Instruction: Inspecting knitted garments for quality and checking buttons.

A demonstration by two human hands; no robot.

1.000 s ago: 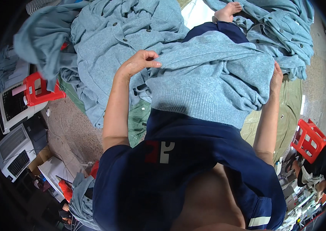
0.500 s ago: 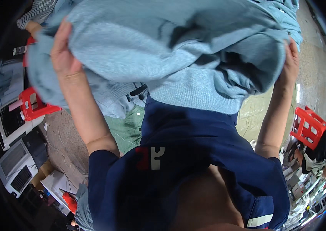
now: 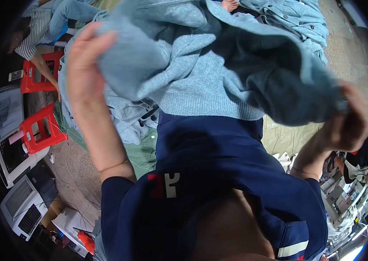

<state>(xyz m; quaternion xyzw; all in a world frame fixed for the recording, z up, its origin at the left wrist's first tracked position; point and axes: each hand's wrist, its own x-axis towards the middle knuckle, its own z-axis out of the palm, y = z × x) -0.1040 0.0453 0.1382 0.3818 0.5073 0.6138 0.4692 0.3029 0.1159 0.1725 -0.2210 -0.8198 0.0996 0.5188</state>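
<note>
Gripping the light-blue sweater (image 3: 201, 82), left hand (image 3: 84, 65) and blurred right hand (image 3: 349, 122) hid the pile beyond.

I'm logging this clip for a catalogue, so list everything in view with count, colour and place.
knit sweater: one, light blue, lifted in both hands
heap of garments: several, light blue, on the floor ahead
green sheet: one, under the heap
stools: two, red, at left
machines: two, white, lower left
seated person: one, striped top, upper left
second person: one, black top, right edge
left hand: gripping the sweater's left edge
right hand: fingers closed on its right edge
</note>
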